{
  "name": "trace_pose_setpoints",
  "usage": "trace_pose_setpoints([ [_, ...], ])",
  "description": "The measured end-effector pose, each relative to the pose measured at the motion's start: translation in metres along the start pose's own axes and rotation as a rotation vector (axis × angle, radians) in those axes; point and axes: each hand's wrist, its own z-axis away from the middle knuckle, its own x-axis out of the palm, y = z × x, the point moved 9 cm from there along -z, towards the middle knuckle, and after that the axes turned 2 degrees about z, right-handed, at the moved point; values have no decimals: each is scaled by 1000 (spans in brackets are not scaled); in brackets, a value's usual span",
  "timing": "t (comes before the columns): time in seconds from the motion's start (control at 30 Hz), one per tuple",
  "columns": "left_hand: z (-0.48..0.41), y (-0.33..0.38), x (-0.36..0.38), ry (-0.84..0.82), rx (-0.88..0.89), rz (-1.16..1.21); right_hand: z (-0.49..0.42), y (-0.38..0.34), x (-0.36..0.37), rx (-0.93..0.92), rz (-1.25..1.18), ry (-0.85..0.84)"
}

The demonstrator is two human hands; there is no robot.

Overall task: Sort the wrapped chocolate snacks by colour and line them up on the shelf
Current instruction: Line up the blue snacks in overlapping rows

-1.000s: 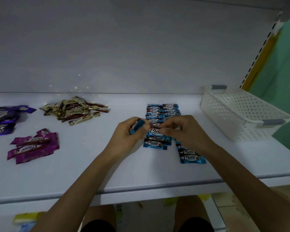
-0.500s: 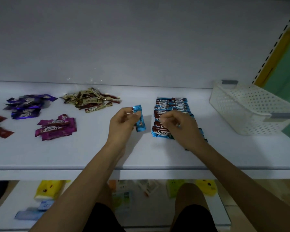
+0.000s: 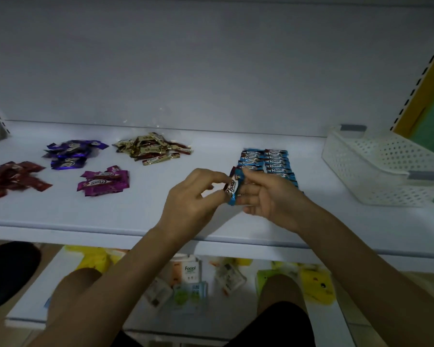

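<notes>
I am facing a white shelf point(image 3: 135, 214) with both bare arms reaching forward over its front edge. My left hand point(image 3: 193, 196) and right hand point(image 3: 268, 196) meet in the middle, just above the shelf, and hold one blue-wrapped chocolate snack point(image 3: 233, 187) between them. The snack stands almost upright, tilted a little, with the word "Choco" readable on its front. The curled fingers point(image 3: 212, 175) of my left hand pinch its left edge. My right thumb presses its upper end, and my right fingers curl behind it. Both hands are closed on this one snack.

Just behind my right hand, the other blue snacks point(image 3: 273, 160) lie flat on the shelf in two neat rows side by side, running toward the back wall. My right hand covers the near ends of those rows.

To the left, well apart from the blue rows, are four loose heaps sorted by colour. A gold heap point(image 3: 152, 149) lies near the back. A purple heap point(image 3: 72, 154) is to its left. A magenta heap point(image 3: 103, 181) sits nearer to me, and a dark red heap point(image 3: 13, 179) is at the far left.

At the right end of the shelf stands a white perforated plastic basket point(image 3: 376, 169) with grey handles.

Below, a lower shelf holds blurred packets point(image 3: 189, 274), one labelled "Facial".
</notes>
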Motion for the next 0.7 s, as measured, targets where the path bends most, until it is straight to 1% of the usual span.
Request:
trace_pose_setpoints([
  [0.07, 2, -1, -6, -1, -29, -63, -1, -7, 2, -62, 37, 3],
  [0.2, 5, -5, -13, 5, -50, -89, -7, -12, 5, -138, 157, 13],
  [0.33, 9, -11, -13, -44, -80, -45, -8, -22, 5, -227, 485, -21],
  [0.4, 11, -18, -10, -60, -124, -28, -10, -25, 5, -251, 575, -48],
  [0.53, 12, -30, -2, -73, -203, 12, -12, -26, 5, -277, 792, -31],
  [0.6, 14, -33, 7, -111, -226, 18, -12, -30, -6, -293, 852, 41],
  [0.7, 23, -42, 20, -180, -307, -2, -10, -40, -40, -301, 1006, 284],
])
